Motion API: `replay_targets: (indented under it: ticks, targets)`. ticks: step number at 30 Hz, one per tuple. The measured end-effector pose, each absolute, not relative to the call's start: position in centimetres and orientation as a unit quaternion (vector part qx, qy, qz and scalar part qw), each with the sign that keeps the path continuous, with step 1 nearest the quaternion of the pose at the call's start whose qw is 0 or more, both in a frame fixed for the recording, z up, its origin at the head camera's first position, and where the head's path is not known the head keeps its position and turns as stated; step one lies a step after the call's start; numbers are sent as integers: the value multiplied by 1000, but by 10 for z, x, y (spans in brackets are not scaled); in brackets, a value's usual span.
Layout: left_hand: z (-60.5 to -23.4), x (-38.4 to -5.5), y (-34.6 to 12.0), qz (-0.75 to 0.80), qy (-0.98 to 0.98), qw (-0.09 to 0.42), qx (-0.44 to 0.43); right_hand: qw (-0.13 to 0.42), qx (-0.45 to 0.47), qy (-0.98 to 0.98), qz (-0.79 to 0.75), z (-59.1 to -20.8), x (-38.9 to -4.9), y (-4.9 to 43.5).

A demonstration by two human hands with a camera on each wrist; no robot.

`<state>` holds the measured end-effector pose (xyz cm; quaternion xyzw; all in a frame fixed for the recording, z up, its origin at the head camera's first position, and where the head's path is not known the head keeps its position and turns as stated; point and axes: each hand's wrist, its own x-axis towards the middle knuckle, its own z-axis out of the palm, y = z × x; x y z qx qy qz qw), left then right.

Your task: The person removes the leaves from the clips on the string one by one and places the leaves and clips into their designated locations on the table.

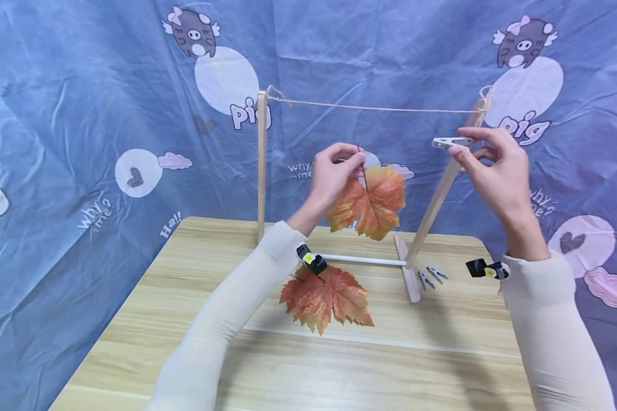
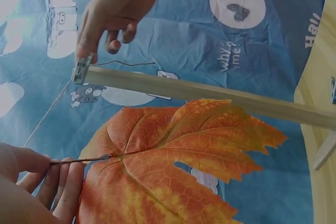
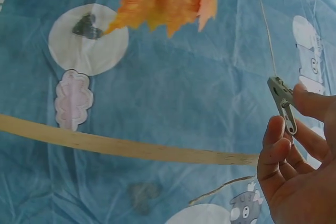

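My left hand [image 1: 336, 174] pinches the thin dark stem of an orange-yellow maple leaf [image 1: 375, 200], which hangs below the string [image 1: 370, 107] in the head view. In the left wrist view the same leaf [image 2: 157, 156] spreads out from the fingertips. My right hand [image 1: 501, 171] holds a grey clothespin [image 1: 449, 142] between thumb and fingers, near the right post. The right wrist view shows this clothespin [image 3: 282, 103] with its handle ends between thumb and fingers. A second, redder maple leaf [image 1: 329, 297] lies on the table, partly hidden by the left wrist.
A wooden frame, with a left post [image 1: 261, 165], a slanting right post [image 1: 437, 200] and a white bottom bar [image 1: 360, 260], carries the string. Grey clothespins [image 1: 425, 279] lie beside its right foot on the wooden table [image 1: 185, 342]. A blue printed cloth [image 1: 82, 114] hangs behind.
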<state>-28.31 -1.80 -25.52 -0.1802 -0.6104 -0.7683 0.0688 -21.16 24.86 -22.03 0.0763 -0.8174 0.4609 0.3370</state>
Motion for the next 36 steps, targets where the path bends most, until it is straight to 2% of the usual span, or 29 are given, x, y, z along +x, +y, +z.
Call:
replay_targets:
  ticks: [9, 24, 36]
  targets:
    - [-273, -280, -28, -796, -578, 45, -174, 319, 67, -836, 441, -251, -207, 257]
    - [-316, -269, -40, -827, -550, 23, -117, 233, 38, -848, 475, -312, -199, 277]
    - [-358, -262, -47, -837, -543, -22, -64, 193, 22, -841, 505, -363, -192, 290]
